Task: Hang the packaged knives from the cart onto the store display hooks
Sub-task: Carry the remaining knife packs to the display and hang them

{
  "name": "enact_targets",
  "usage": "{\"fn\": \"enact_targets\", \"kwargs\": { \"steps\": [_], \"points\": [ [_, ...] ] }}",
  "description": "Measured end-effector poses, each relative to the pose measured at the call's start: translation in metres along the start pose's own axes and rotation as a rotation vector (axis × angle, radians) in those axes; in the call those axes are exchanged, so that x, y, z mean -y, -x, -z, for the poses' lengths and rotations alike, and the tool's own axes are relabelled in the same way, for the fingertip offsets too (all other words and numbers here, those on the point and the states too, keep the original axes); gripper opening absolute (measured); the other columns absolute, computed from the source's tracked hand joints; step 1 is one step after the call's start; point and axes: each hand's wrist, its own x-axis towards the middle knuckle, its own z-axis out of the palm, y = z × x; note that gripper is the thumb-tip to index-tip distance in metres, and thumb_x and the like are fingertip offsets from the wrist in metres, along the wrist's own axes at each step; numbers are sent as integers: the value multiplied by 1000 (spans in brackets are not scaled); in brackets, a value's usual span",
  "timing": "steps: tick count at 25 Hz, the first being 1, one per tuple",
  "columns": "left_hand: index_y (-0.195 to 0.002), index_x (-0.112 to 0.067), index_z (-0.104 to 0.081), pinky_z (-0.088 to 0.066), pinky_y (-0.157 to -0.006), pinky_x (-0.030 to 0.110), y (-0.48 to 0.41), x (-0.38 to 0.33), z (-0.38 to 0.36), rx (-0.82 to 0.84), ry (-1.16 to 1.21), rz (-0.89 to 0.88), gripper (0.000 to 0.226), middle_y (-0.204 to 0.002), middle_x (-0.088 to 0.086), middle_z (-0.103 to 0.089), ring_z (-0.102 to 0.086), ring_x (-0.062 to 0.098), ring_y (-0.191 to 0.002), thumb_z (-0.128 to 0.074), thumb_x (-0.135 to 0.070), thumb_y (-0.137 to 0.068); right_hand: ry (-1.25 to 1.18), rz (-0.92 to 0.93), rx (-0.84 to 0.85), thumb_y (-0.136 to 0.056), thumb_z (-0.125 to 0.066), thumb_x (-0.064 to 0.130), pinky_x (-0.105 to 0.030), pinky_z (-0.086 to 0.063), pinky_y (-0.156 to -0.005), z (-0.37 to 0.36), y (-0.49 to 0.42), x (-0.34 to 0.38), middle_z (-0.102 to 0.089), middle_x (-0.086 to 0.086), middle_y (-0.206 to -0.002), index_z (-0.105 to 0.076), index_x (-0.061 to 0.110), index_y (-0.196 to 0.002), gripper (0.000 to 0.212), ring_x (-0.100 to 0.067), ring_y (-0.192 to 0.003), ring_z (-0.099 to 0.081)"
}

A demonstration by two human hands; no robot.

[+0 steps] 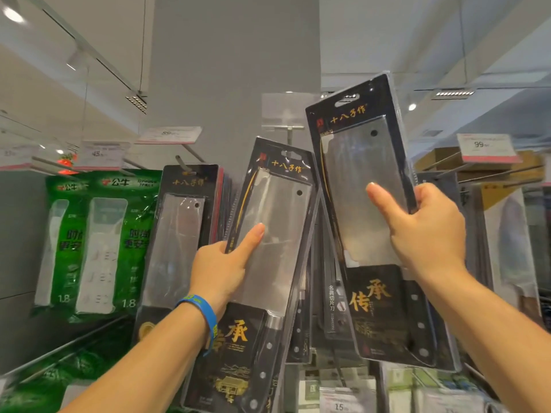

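Observation:
Each hand holds a black blister-packed cleaver up at the display. My left hand, with a blue wristband, grips one packaged cleaver by its left edge, thumb across the clear front; the pack tilts right. My right hand grips a second packaged cleaver by its right edge, raised higher, its hang slot close to the right of the display hook with an empty clear label holder. More packaged cleavers hang on a hook at the left. The cart is out of view.
Green packaged power strips hang at the far left. Price tags sit on hook ends at both sides, with bare hook rods jutting out at the right. Other knife packs hang at right, and more goods below.

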Motion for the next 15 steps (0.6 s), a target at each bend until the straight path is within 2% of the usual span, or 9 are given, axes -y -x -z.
{"fn": "enact_targets", "kwargs": {
  "steps": [1,3,6,8,9,11,13,15],
  "points": [
    [-50,-14,-51,-38,-47,26,1,1,-2,17,23,11,70,-47,1,-50,-44,9,-43,-68,-82,-57,-8,-6,6,-84,-63,73,-50,-43,-56,1,0,1,-55,-12,-70,-52,8,-77,66,-30,-63,-51],
    [-63,-11,-56,-41,-53,28,1,3,-4,50,60,22,73,-58,8,-55,-50,14,-52,-68,-83,-55,-15,-6,9,-84,-64,70,-42,-34,-50,2,0,2,-51,-4,-67,-48,13,-73,61,-22,-59,-45],
    [-67,-13,-59,-43,-58,32,-2,3,-1,89,65,38,73,-63,17,-59,-54,20,-59,-67,-84,-54,-22,-9,24,-85,-64,70,-33,-34,-52,2,-2,3,-57,-1,-73,-56,10,-84,61,-18,-64,-51],
    [-70,-9,-62,-43,-58,32,-5,6,4,68,60,41,80,-66,17,-61,-54,20,-61,-66,-87,-53,-28,-9,38,-84,-63,72,-38,-40,-54,-1,-3,3,-59,-7,-74,-59,7,-87,65,-24,-66,-54],
    [-72,-3,-64,-44,-59,32,-7,7,7,48,70,51,87,-70,18,-63,-55,20,-63,-66,-87,-52,-29,-14,45,-84,-62,74,-44,-44,-56,-3,-2,5,-60,-12,-75,-59,6,-87,68,-29,-67,-55],
    [-81,6,-68,-45,-61,34,-11,9,13,39,88,79,99,-78,21,-66,-55,20,-66,-68,-89,-51,-20,-18,46,-83,-62,75,-51,-46,-60,-7,1,7,-58,-16,-74,-57,3,-83,73,-34,-67,-53],
    [-80,-2,-68,-48,-64,38,-11,9,16,67,78,77,95,-80,21,-65,-55,22,-68,-67,-91,-47,-18,-20,37,-82,-62,77,-48,-40,-57,-9,3,10,-53,-15,-70,-53,-1,-80,78,-31,-62,-46],
    [-91,4,-69,-56,-76,47,-11,8,19,106,72,77,106,-93,27,-67,-64,28,-75,-67,-92,-45,-29,-39,30,-81,-62,78,-46,-36,-56,-11,3,11,-49,-17,-70,-52,-6,-82,85,-29,-61,-41]
  ]
}}
